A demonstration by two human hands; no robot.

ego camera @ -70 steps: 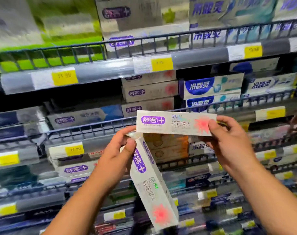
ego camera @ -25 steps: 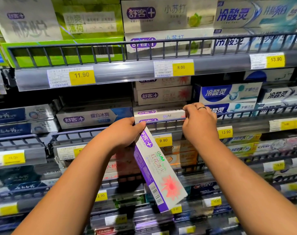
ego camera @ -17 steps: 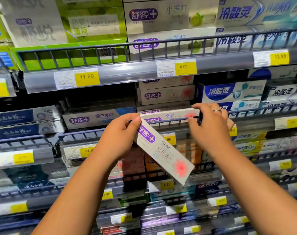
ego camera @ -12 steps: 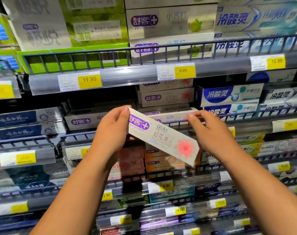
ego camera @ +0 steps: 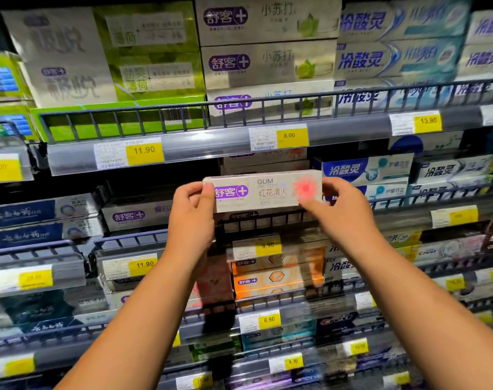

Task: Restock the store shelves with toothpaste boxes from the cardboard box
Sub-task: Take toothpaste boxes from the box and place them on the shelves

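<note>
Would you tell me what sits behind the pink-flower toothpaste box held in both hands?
Matching boxes are stacked behind the held box, their tops showing above it. The held box, left hand and right hand cover the rest of that stack.

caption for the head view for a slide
Left hand and right hand hold a toothpaste box level before the matching shelf stack.

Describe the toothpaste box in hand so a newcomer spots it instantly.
Find the grey shelf rail with the yellow 8.00 price tag. Just below that tag, a white toothpaste box is held level, left hand at its purple-logo end, right hand at the other. Only it is off the shelf, showing GUM lettering beside a red burst.
</note>
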